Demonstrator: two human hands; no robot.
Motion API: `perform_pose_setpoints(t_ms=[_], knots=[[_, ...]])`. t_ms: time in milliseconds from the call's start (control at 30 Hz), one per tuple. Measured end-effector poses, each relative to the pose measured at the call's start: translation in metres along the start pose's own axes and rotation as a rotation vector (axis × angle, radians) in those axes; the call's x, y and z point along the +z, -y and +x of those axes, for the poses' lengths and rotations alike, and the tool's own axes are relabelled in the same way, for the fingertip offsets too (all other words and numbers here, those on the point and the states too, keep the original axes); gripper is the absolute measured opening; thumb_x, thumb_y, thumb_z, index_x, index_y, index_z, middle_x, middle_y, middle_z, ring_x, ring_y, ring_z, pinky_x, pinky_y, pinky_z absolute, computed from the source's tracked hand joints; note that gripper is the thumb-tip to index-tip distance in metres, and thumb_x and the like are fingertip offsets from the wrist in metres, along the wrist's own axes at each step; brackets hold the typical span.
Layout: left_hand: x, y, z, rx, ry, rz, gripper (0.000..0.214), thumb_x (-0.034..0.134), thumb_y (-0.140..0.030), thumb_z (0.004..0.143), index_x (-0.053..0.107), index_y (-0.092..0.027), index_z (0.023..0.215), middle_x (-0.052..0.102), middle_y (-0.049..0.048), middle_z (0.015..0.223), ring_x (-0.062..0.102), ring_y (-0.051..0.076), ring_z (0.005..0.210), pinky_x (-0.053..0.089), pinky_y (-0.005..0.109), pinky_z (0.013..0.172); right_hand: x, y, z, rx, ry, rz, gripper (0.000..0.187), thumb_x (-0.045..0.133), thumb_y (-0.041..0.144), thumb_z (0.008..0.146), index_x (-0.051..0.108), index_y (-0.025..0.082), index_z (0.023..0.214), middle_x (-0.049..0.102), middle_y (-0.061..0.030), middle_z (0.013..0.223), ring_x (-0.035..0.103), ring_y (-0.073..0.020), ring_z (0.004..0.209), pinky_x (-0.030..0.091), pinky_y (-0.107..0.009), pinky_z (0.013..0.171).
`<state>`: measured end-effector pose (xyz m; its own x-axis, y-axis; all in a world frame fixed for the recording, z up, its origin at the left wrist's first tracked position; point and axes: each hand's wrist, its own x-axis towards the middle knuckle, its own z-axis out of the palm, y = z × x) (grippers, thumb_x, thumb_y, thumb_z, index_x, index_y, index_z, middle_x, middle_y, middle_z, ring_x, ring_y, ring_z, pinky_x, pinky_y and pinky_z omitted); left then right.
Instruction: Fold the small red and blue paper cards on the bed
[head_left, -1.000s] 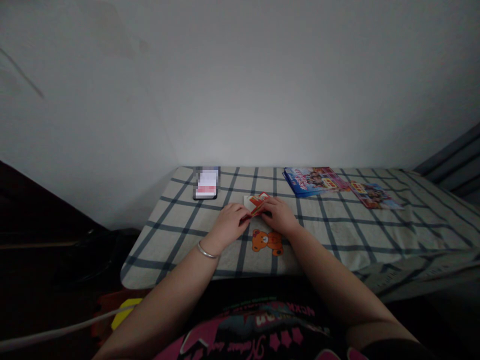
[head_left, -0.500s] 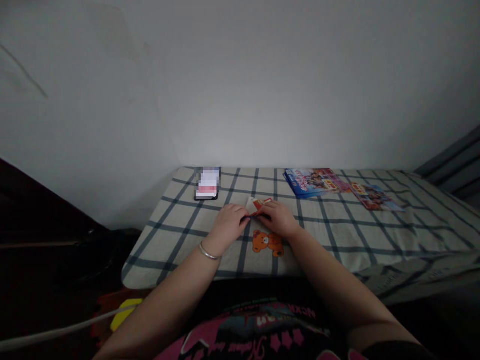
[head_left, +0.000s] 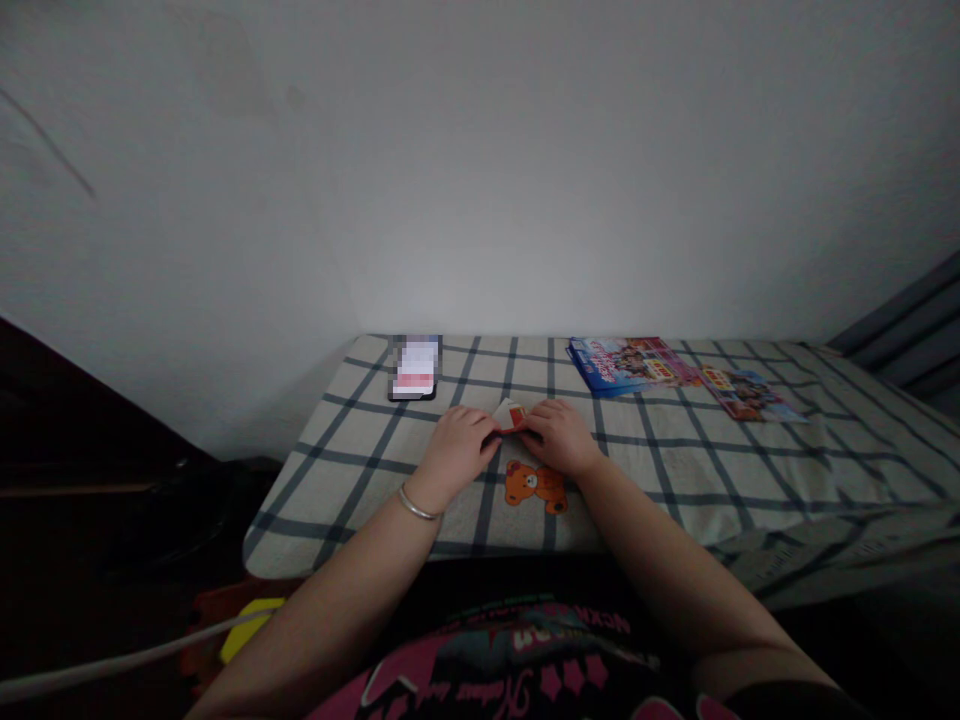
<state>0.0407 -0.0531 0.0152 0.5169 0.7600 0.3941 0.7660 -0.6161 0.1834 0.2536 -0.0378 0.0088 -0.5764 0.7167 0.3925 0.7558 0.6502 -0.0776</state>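
A small folded piece of paper (head_left: 511, 416), white with red and a little yellow, is held between my two hands over the checked tablecloth (head_left: 360, 440). My left hand (head_left: 459, 442) pinches its left side, fingers bent and thumb beneath. On the right side, my right hand (head_left: 561, 436) grips it in the same way, fingertips close to the left ones. The hands cover much of the paper's edges. Just below the right hand lies an orange teddy bear picture (head_left: 536, 487) on the cloth.
A phone (head_left: 415, 367) with a lit, partly blurred screen lies at the back left. Blue and pink printed booklets (head_left: 622, 364) overlap at the back right, beside another printed sheet (head_left: 750, 394). Behind the table rises a white wall (head_left: 480, 180). A yellow object (head_left: 251, 625) shows below left.
The paper's visible part has become smaller and less red shows at its right. My right hand has shifted slightly over it; my left hand stays nearly in place.
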Motion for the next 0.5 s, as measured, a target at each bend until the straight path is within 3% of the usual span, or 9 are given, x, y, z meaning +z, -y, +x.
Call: perform_pose_setpoints(t_ms=[500], knots=[[-0.0002, -0.0004, 0.0002, -0.042, -0.012, -0.029, 0.012, 0.059, -0.026, 0.090, 0.066, -0.019, 0.096, 0.069, 0.0063, 0.101, 0.061, 0.023, 0.100, 0.046, 0.040, 0.090, 0.0020, -0.0008, 0.0007, 0.006, -0.012, 0.170, 0.011, 0.061, 0.027, 0.090, 0.070, 0.020, 0.091, 0.071, -0.0038, 0.085, 0.061, -0.0176, 0.082, 0.042, -0.029, 0.078]])
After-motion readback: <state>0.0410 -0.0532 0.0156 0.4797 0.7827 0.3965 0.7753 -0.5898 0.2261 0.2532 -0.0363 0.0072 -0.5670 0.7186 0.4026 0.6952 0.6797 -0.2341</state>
